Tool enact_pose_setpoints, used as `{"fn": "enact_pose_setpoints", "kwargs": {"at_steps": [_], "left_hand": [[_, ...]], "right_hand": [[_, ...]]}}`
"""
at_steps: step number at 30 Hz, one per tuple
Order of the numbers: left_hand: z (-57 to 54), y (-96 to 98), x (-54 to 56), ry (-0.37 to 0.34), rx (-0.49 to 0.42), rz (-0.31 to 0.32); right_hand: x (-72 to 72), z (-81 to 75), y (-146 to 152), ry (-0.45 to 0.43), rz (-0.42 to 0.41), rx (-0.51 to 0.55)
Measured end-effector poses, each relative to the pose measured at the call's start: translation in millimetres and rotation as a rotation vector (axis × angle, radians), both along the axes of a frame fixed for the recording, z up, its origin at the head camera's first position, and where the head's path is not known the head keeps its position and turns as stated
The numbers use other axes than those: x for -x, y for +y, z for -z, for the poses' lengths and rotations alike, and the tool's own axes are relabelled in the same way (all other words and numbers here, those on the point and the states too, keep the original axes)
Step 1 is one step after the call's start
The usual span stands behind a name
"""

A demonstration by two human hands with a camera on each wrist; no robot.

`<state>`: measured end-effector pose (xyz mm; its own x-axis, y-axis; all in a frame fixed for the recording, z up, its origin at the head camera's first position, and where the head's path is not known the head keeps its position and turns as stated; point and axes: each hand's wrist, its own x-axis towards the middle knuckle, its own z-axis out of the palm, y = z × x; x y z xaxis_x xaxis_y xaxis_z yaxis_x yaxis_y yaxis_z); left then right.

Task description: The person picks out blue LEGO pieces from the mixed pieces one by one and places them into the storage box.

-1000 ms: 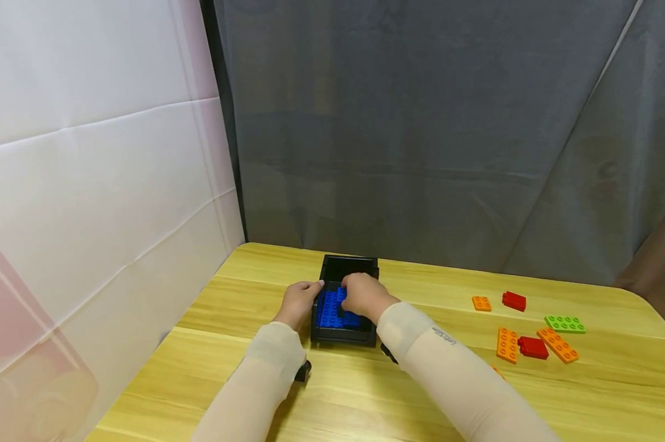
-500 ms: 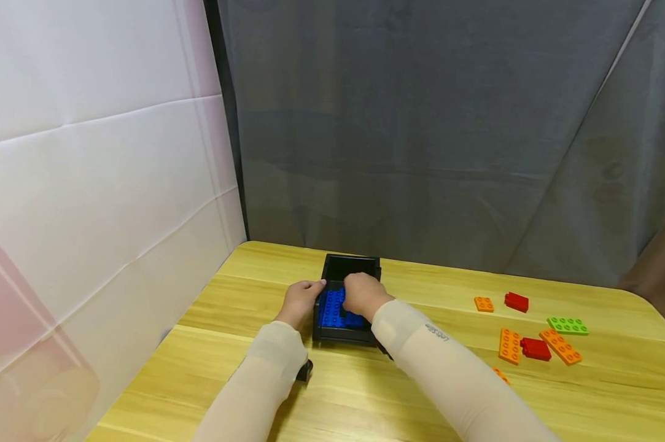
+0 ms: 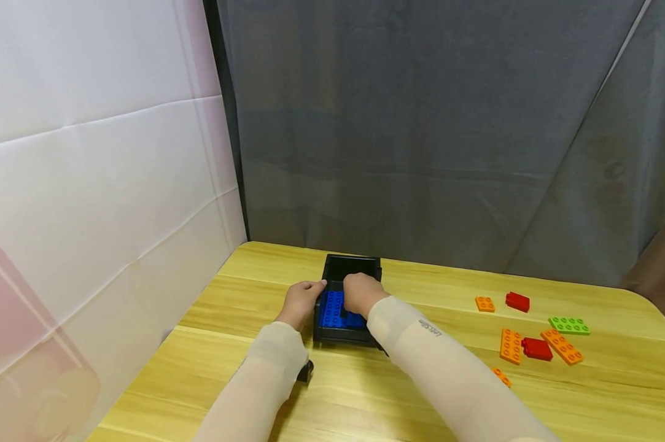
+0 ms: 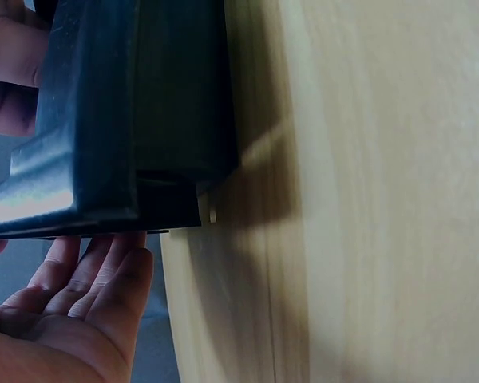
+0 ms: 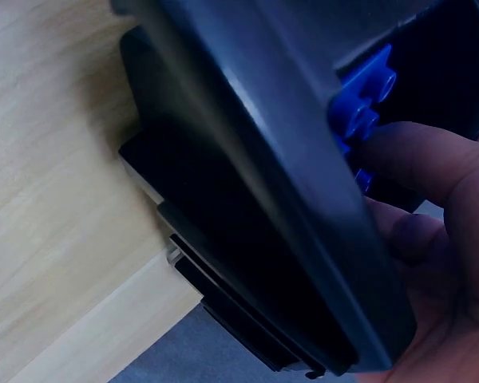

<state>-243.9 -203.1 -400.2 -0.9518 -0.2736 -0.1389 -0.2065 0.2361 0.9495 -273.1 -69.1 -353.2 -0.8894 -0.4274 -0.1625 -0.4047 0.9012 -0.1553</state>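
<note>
A black plastic box with an open top rests on the wooden table, with studded blue building bricks in its near part. On the box's left side, my left hand holds the wall, thumb at the rim. The left wrist view has the fingers of that hand against the outside of the box. My right hand reaches inside with curled fingers. In the right wrist view its thumb and fingers pinch at a blue brick, whose far side is hidden by the box wall.
To the right lie several loose bricks: a red one, another red one, a green one and orange ones, such as the long orange brick. A grey curtain hangs behind the table; white cloth hangs left.
My right hand has dipped slightly into the box, and its forearm has swung a little left. The left hand keeps its hold. The head view has shifted slightly.
</note>
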Motion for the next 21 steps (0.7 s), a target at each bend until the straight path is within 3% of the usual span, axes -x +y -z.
{"fn": "enact_pose_setpoints", "kwargs": {"at_steps": [21], "left_hand": [[0.8,1.2,0.4,0.017,-0.011,-0.015]], "right_hand": [[8.8,4.3,-7.1,-0.086,0.067,0.006]]}}
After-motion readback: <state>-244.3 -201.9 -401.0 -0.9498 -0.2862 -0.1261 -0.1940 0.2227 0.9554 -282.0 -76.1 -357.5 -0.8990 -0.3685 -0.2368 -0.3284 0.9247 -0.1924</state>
